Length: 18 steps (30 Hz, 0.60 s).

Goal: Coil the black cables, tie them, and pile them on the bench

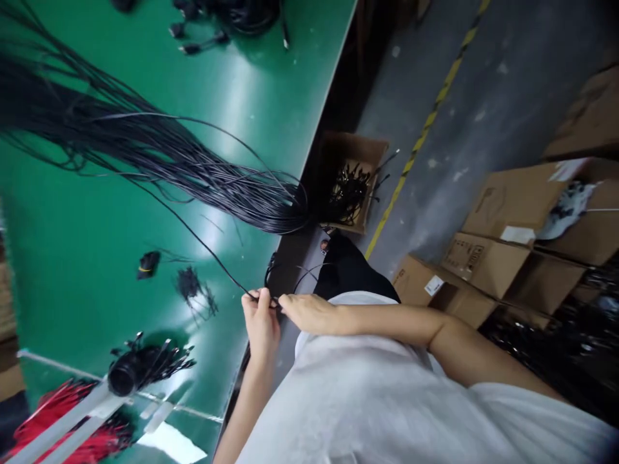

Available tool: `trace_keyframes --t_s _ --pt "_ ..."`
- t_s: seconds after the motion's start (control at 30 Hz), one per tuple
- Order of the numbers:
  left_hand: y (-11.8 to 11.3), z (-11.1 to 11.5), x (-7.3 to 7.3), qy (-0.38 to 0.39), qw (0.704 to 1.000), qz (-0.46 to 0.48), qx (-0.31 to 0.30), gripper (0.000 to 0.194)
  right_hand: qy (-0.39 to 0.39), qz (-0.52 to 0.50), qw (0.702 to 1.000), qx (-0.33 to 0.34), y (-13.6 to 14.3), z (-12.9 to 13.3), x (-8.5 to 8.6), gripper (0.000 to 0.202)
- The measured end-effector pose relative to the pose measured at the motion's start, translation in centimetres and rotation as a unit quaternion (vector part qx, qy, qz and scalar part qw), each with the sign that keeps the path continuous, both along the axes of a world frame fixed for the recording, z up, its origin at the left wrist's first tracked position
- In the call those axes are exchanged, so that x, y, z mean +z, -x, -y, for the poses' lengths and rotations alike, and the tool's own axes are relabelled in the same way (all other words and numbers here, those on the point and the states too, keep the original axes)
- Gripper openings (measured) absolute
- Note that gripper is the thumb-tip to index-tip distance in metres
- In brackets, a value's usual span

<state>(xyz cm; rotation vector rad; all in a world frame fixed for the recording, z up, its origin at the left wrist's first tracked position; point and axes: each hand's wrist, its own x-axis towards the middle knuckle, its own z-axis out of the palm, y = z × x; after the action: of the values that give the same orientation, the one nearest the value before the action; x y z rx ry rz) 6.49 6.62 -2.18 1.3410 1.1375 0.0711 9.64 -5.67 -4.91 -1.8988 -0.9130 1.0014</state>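
Between the thumb and fingers of my left hand [261,322], at the green table's edge, a thin black cable [213,254] is pinched. The cable runs back toward a large bundle of black cables [232,193] lying across the table. Close beside it my right hand [309,314] is closed on the same cable, its fingertips almost meeting those of the left. A loose end curves away near my lap. The short piece between my hands is too small to make out clearly.
The green table [120,245] holds a small pile of black ties [193,287], a black holder with connectors [145,367] and red cables [53,419]. An open carton of cables [360,183] stands on the floor by the table. Several cardboard boxes [488,264] are at right.
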Motion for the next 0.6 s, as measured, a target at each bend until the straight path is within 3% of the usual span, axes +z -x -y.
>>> trace_keyframes --t_s 0.1,0.2,0.3,0.37,0.43,0.5,0.6 --pt "0.1 0.5 -1.3 0.059 0.997 -0.036 0.031 0.049 -0.006 -0.005 1.000 -0.017 1.1 0.1 -0.6 0.019" --pt "0.0 0.9 -1.1 0.102 0.993 -0.055 0.022 0.046 -0.054 -0.036 0.997 0.043 0.6 1.5 -1.5 0.027" --pt "-1.3 1.1 -0.4 0.047 0.998 -0.032 0.027 0.039 -0.122 -0.079 0.985 0.094 -2.3 4.6 -4.7 0.029" --pt "-2.7 0.8 -0.8 -0.039 0.999 -0.020 0.030 0.038 -0.108 -0.087 0.989 0.048 -5.8 7.5 -8.5 0.024" --pt "-3.8 0.1 -2.3 -0.142 0.989 -0.016 0.030 0.043 -0.026 -0.071 0.996 -0.040 -10.0 10.5 -13.3 0.025" --pt "-4.2 -1.1 -4.7 -0.248 0.968 -0.023 0.040 0.046 0.082 -0.047 0.989 -0.110 -14.3 13.2 -18.7 0.030" --pt "-3.2 -2.8 -8.5 -0.367 0.926 -0.080 0.043 0.037 0.177 -0.044 0.973 -0.143 -19.7 15.6 -26.8 0.040"
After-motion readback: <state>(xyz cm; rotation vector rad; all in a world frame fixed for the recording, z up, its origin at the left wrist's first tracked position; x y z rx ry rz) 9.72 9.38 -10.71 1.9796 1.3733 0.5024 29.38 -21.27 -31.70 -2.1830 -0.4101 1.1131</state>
